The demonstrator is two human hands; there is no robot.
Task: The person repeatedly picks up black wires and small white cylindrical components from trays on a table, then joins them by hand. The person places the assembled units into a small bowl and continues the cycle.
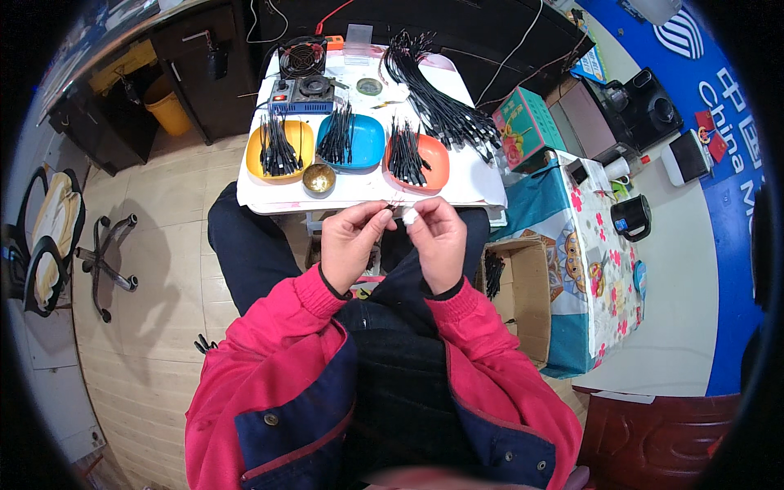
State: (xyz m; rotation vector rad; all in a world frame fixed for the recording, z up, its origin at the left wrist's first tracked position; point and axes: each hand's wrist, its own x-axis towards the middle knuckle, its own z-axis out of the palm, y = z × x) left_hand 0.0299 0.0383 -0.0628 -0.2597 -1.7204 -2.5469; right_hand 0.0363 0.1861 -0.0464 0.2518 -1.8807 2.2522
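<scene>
Head view puts both my hands just in front of the near edge of the white table (465,184): my left hand (349,241) has its fingers pinched shut on a thin wire end I can barely make out, and my right hand (438,237) is closed around a small white connector (409,216), the two hands almost touching. On the table beyond them sit an orange tray (304,139), a blue tray (365,139) and a red-orange tray (434,163), each holding black cable pieces, with a small brass bowl (318,178) nearest the table's edge. A large bundle of black cables (437,98) lies at the table's far right, and a cardboard box (523,286) stands on the floor to the table's right.
</scene>
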